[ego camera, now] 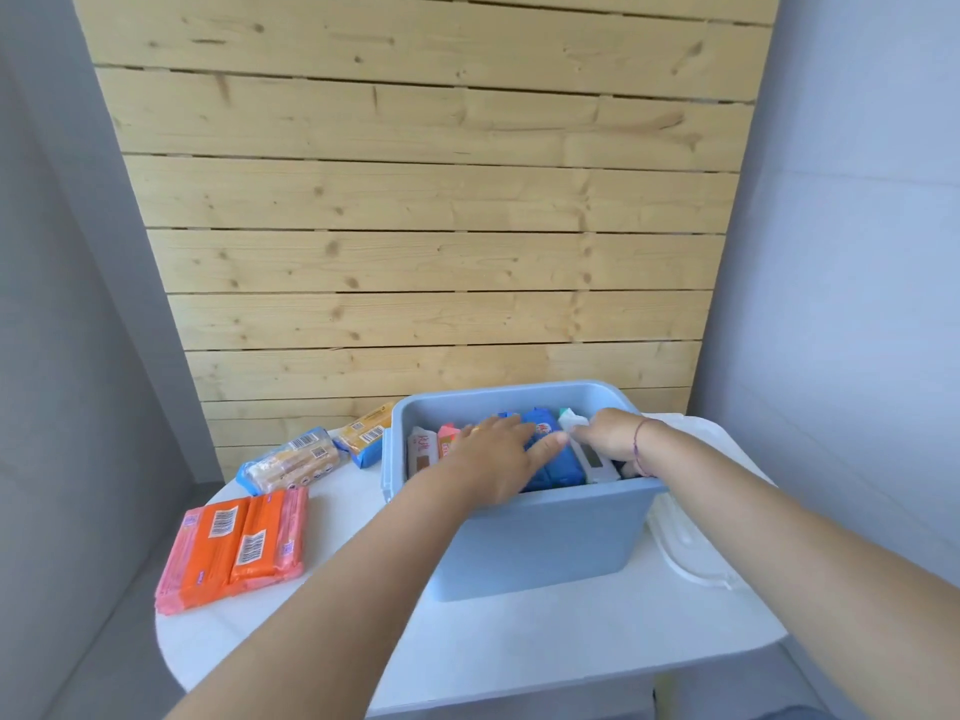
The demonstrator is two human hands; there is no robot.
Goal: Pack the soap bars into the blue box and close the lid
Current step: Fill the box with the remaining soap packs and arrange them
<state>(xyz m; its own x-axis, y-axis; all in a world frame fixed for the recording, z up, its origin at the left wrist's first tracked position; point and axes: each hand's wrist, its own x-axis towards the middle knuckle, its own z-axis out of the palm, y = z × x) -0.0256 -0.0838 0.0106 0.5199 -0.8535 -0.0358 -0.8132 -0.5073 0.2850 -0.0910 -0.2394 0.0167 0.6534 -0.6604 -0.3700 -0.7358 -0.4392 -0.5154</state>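
The blue box (540, 543) stands open on the white table (519, 657), with several wrapped soap bars standing on edge inside. My left hand (498, 459) lies flat, fingers spread, on a blue-wrapped soap bar (558, 467) in the box. My right hand (610, 433) reaches in beside it, fingers curled around a white-wrapped soap bar (592, 459). On the table to the left lie an orange and pink soap pack (234, 548), a blue and cream soap pack (291, 462) and a yellow and blue soap pack (366, 433). The white lid (691, 543) rests right of the box.
A wooden plank wall (415, 200) rises directly behind the table. Grey walls close in on both sides. The table's rounded front edge is near my body.
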